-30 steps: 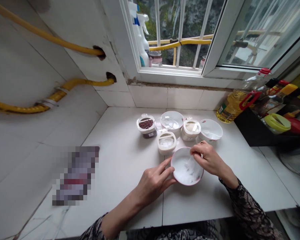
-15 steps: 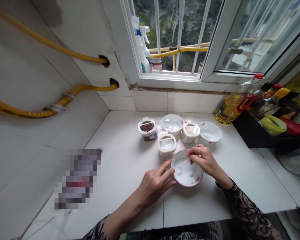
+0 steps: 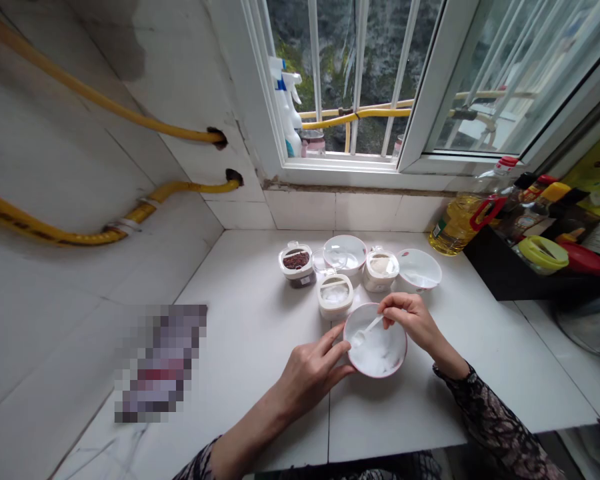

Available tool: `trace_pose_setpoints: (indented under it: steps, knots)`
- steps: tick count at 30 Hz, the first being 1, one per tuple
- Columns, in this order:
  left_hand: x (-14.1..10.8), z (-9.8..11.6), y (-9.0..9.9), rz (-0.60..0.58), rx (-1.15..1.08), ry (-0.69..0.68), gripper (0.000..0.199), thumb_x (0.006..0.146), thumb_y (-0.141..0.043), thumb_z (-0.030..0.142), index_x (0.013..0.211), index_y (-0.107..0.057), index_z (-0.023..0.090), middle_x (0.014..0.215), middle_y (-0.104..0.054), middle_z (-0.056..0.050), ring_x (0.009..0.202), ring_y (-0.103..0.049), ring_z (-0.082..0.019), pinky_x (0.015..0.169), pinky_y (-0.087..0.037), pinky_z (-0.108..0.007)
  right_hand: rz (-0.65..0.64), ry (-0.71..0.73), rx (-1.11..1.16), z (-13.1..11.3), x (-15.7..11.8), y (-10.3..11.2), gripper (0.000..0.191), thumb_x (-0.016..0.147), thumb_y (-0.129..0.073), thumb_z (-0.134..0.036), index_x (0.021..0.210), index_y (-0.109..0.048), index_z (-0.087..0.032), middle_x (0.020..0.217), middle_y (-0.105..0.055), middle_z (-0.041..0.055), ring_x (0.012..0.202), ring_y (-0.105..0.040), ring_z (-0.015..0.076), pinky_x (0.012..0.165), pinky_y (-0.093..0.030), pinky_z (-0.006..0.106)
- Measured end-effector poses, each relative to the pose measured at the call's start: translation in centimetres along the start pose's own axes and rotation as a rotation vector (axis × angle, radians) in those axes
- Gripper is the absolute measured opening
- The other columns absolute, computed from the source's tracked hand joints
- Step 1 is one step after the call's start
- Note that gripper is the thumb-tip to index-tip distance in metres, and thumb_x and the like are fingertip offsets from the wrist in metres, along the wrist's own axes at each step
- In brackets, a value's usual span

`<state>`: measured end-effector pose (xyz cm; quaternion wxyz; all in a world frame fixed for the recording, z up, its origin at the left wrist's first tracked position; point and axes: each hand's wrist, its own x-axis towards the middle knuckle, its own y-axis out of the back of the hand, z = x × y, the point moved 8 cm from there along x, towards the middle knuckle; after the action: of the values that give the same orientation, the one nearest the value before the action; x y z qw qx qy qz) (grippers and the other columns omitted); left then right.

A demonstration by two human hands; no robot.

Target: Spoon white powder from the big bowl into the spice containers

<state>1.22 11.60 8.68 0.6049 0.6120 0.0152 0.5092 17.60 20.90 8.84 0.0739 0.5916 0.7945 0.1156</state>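
Observation:
My left hand [image 3: 315, 370] grips the left rim of a white bowl [image 3: 380, 363] with a pink edge, thumb and fingers on its side. White granules lie in the bowl. Pinched in my right hand [image 3: 405, 317] is a small white spoon [image 3: 367, 330], its tip down in the bowl's left part. Just behind the bowl stands an open-lidded jar of white stuff [image 3: 335, 293]. A jar with dark red bits [image 3: 297, 263] is further left, and a jar of pale powder [image 3: 381, 267] is behind the bowl.
Two more white bowls [image 3: 344, 252] [image 3: 420, 270] stand at the back. An oil bottle [image 3: 453, 223] and a black rack [image 3: 495, 267] of bottles are at the right. A blurred purplish item [image 3: 165, 360] lies left. Yellow pipes [image 3: 180, 187] run along the wall.
The spoon now shows clearly, with its tip towards the left side of the bowl. Both hands keep their hold. The whole view has shifted slightly.

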Motion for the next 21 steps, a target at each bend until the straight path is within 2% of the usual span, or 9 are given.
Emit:
trace_pose_setpoints:
  steps: [4, 8, 11, 13, 17, 19, 21]
  knots:
    - [-0.2, -0.2, -0.1, 0.005, 0.000, 0.012, 0.033, 0.101, -0.041, 0.042, 0.098, -0.060, 0.016, 0.119, -0.068, -0.016, 0.074, -0.074, -0.018, 0.054, -0.056, -0.025, 0.035, -0.044, 0.138, 0.4, 0.5, 1.2, 0.011, 0.068, -0.059, -0.023, 0.066, -0.068, -0.018, 0.049, -0.061, -0.0012, 0.048, -0.054, 0.0130, 0.053, -0.043, 0.026]
    - [-0.5, -0.4, -0.5, -0.015, -0.002, 0.027, 0.028, 0.099, -0.048, 0.040, 0.099, -0.061, 0.016, 0.121, -0.068, -0.017, 0.073, -0.073, -0.017, 0.055, -0.057, -0.024, 0.158, 0.047, 0.152, -0.8, 0.4, 2.3, 0.010, 0.073, -0.061, -0.025, 0.071, -0.069, -0.018, 0.053, -0.064, -0.0004, 0.052, -0.058, 0.0146, 0.057, -0.048, 0.028]
    - [-0.6, -0.4, -0.6, -0.016, -0.023, 0.025, 0.026, 0.098, -0.051, 0.039, 0.099, -0.062, 0.015, 0.120, -0.067, -0.018, 0.079, -0.074, -0.019, 0.058, -0.058, -0.026, 0.275, 0.207, 0.039, -2.7, -0.2, 2.2, 0.009, 0.083, -0.061, -0.026, 0.083, -0.068, -0.020, 0.066, -0.070, 0.0013, 0.063, -0.066, 0.0174, 0.065, -0.052, 0.031]
    - [-0.5, -0.4, -0.5, -0.005, -0.026, 0.025, 0.027, 0.098, -0.050, 0.040, 0.099, -0.061, 0.015, 0.119, -0.068, -0.017, 0.081, -0.074, -0.020, 0.058, -0.058, -0.025, 0.330, 0.384, -0.107, -4.3, -0.8, 1.4, 0.009, 0.088, -0.059, -0.022, 0.091, -0.067, -0.021, 0.078, -0.073, 0.0031, 0.070, -0.068, 0.0186, 0.070, -0.052, 0.033]
    - [-0.4, -0.4, -0.4, 0.002, -0.017, 0.028, 0.032, 0.100, -0.042, 0.042, 0.099, -0.060, 0.016, 0.118, -0.068, -0.017, 0.079, -0.074, -0.019, 0.057, -0.057, -0.023, 0.257, 0.804, -0.479, -7.1, -2.5, -1.9, 0.021, 0.090, -0.052, -0.008, 0.095, -0.066, -0.022, 0.078, -0.073, 0.0022, 0.071, -0.065, 0.0176, 0.085, -0.047, 0.039]
    - [-0.4, -0.4, -0.4, 0.000, -0.020, 0.027, 0.032, 0.100, -0.042, 0.043, 0.099, -0.060, 0.016, 0.118, -0.068, -0.017, 0.081, -0.074, -0.019, 0.057, -0.058, -0.024, 0.246, 0.873, -0.544, -7.5, -2.8, -2.3, 0.023, 0.089, -0.050, -0.004, 0.097, -0.065, -0.021, 0.078, -0.074, 0.0015, 0.068, -0.064, 0.0161, 0.088, -0.045, 0.040]
    - [-0.4, -0.4, -0.4, -0.005, -0.026, 0.026, 0.030, 0.100, -0.045, 0.042, 0.100, -0.060, 0.016, 0.118, -0.068, -0.017, 0.083, -0.074, -0.020, 0.058, -0.058, -0.024, 0.285, 0.843, -0.517, -7.7, -2.9, -1.4, 0.021, 0.089, -0.052, -0.006, 0.096, -0.064, -0.021, 0.078, -0.073, 0.0013, 0.068, -0.064, 0.0166, 0.087, -0.045, 0.039]
